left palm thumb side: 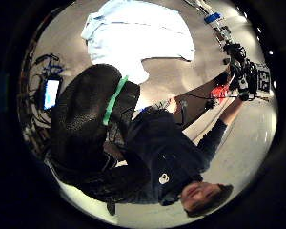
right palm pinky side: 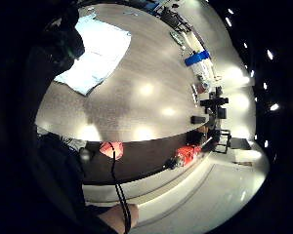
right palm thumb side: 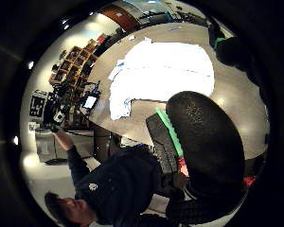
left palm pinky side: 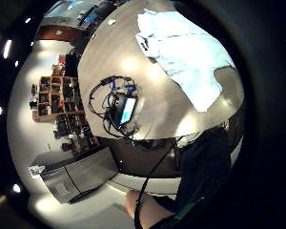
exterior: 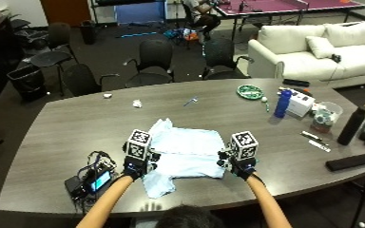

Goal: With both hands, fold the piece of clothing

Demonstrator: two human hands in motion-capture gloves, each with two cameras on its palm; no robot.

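A: Where is the shirt [exterior: 186,154] now?

B: It lies flat on the grey desk [exterior: 56,128], near the person's edge, a pale blue piece with 1 sleeve trailing toward the near edge. The left hand [exterior: 138,164] hovers at its left edge and the right hand [exterior: 238,164] at its right edge.

A: Are the 2 hands gripping the cloth?

B: I cannot tell; the fingers are hidden from above, and the palm views show the shirt some way off.

A: How will it handle?

B: I judge it light, thin and limp, apt to wrinkle and slide on the smooth desk. Pinching the 2 side edges or shoulder corners together should keep the fold straight.
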